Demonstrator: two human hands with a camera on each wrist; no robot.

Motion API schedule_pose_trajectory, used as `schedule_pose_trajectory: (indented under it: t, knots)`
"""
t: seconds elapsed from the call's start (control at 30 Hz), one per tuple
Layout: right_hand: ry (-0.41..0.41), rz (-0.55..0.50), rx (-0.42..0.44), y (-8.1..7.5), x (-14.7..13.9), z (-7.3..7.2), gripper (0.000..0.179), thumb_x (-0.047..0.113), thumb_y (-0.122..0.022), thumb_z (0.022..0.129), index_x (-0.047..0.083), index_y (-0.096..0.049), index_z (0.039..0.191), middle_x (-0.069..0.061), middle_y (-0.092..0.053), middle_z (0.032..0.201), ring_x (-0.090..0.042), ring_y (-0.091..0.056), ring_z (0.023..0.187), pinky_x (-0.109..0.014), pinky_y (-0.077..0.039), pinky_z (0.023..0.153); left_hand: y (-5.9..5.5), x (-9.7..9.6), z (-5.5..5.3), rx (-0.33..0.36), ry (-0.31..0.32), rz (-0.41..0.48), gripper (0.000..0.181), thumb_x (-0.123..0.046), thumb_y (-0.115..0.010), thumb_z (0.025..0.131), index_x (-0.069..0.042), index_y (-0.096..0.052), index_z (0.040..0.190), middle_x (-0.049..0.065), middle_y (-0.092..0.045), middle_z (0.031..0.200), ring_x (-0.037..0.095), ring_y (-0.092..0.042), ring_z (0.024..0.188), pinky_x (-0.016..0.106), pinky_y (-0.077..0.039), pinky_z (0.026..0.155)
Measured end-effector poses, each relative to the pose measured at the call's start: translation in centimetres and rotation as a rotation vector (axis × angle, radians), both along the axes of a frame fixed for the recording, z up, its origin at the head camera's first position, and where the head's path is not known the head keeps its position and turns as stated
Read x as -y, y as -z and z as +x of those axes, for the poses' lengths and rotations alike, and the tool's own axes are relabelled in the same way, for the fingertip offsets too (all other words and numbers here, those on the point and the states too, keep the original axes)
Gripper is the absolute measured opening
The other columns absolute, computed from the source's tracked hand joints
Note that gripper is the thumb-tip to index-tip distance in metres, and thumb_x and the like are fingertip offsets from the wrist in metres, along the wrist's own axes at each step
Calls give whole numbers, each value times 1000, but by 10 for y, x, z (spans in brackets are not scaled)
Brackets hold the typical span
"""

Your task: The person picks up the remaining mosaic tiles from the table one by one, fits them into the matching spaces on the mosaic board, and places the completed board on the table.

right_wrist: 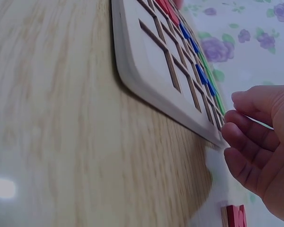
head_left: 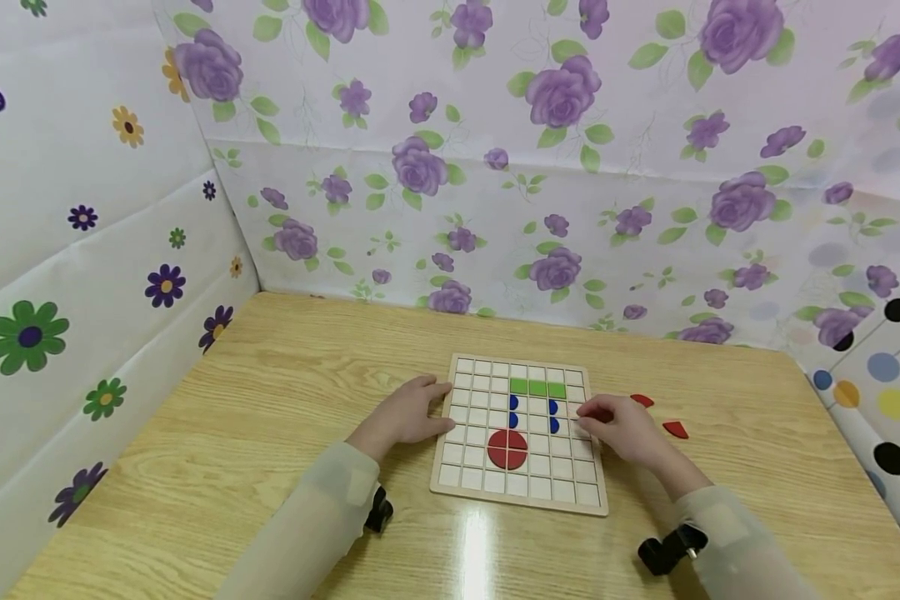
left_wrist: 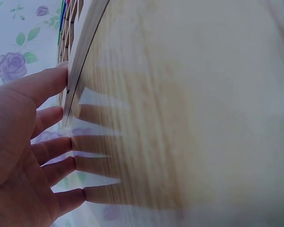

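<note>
likely mid-placement, my wide left grip (head_left: 411, 412) steadies the board (head_left: 562, 468); my half-curled, empty-looking right grip (head_left: 630, 431), at three o'clock, should fetch red pieces (head_left: 676, 429).

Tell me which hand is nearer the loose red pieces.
Right: the right hand is beside the red pieces; the left hand is at the left edge of the board.

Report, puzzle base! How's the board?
Left hand touching left edge of board; right hand at right side, grip unclear. Red circle complete. Two loose red pieces off right, seemingly out of the way.
</note>
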State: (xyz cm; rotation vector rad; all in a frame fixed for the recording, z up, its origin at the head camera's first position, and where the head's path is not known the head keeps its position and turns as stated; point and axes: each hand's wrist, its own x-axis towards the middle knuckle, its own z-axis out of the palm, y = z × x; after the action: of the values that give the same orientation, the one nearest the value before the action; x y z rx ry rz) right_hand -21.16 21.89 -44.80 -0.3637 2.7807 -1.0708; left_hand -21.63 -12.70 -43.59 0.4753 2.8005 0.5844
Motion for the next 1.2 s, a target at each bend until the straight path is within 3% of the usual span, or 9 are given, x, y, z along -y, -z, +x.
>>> schedule_pose_trajectory:
  t: [0.73, 0.9, 1.2]
  knots:
    - [51, 55, -43, -1, -35, 6, 25, 28, -63, 92, 8, -67, 106, -3, -64, 85, -13, -54, 64, -26, -45, 54, -1, 0, 1, 3, 2, -2, 64, -41, -64, 89, -16, -42, 144, 15, -32, 152, 34, -31, 140, 49, -31, 112]
    - [66, 37, -17, -4, -43, 8, 27, 26, -62, 93, 5, -66, 109, -6, -64, 84, -15, -54, 65, -26, -44, 54, -2, 0, 1, 0, 3, 4, 64, -40, -64, 89, -16, -43, 144, 15, -32, 152, 34, -31, 140, 50, -31, 111]
    - [125, 103, -43, -6, -57, 9, 30, 28, -61, 93, 5, -66, 111, -13, -67, 100, -19, -58, 78, -27, -46, 61, -1, 0, 1, -3, 5, 2, 64, -40, -64, 89, -16, -42, 144, 15, -32, 152, 34, -31, 140, 50, -32, 111]
